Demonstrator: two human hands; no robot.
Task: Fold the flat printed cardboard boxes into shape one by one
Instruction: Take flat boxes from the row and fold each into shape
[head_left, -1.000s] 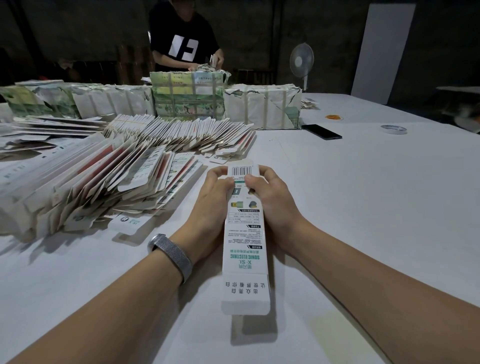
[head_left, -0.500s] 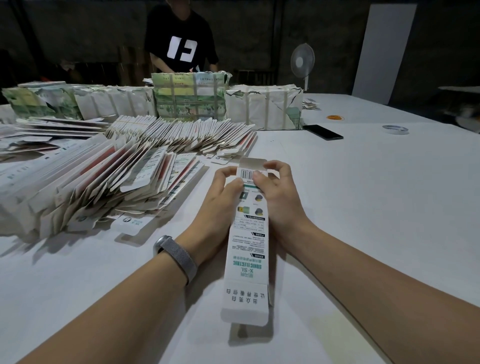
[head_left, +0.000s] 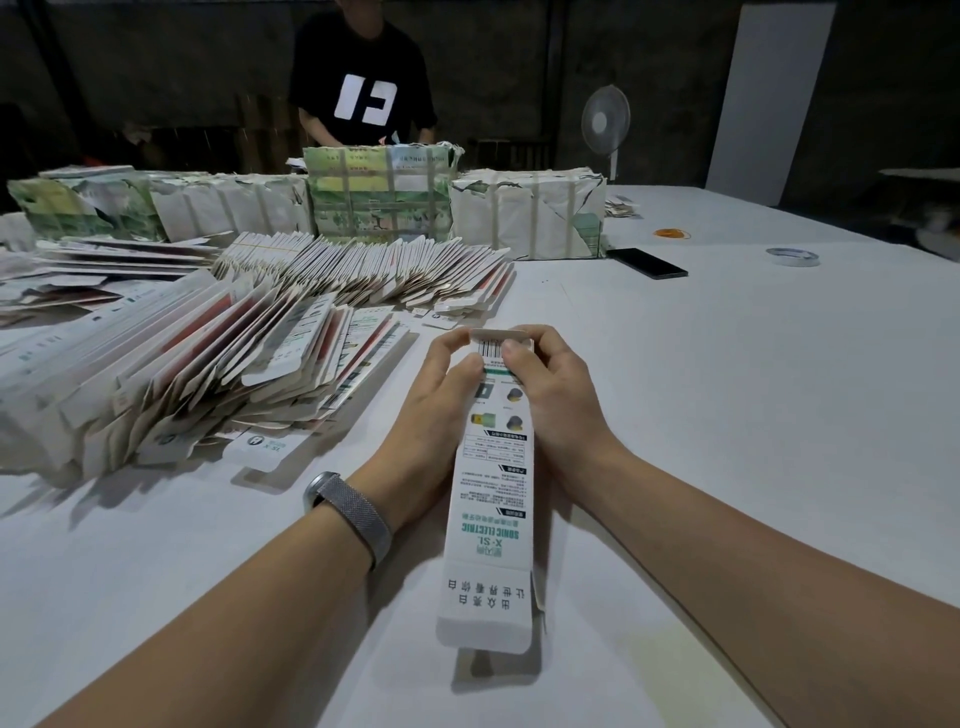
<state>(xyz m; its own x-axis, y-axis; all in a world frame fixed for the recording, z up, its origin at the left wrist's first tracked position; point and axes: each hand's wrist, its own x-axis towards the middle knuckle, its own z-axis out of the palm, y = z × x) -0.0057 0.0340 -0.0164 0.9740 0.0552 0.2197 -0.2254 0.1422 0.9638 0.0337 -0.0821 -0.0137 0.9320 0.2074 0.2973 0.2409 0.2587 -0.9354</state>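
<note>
A long, narrow white printed box (head_left: 493, 499) with green lettering lies lengthwise in front of me, its near flap open and hanging toward me. My left hand (head_left: 431, 410) grips its far end from the left, thumb on the barcode. My right hand (head_left: 550, 395) grips the same end from the right, fingers curled over the far flap, which is bent down. A large slanted heap of flat printed boxes (head_left: 171, 374) lies to the left, with a second fanned row (head_left: 363, 270) behind it.
Wrapped paper bundles (head_left: 524, 213) line the far side of the white table (head_left: 727, 415). A black phone (head_left: 647, 263), a tape roll (head_left: 792, 256) and rubber bands (head_left: 671, 233) lie at the far right. A person in a black shirt (head_left: 363, 93) stands behind the bundles; a fan (head_left: 605, 124) stands beyond.
The box has shifted slightly right and toward me. Its far flap, upright half a second ago, is now folded down under my fingers.
</note>
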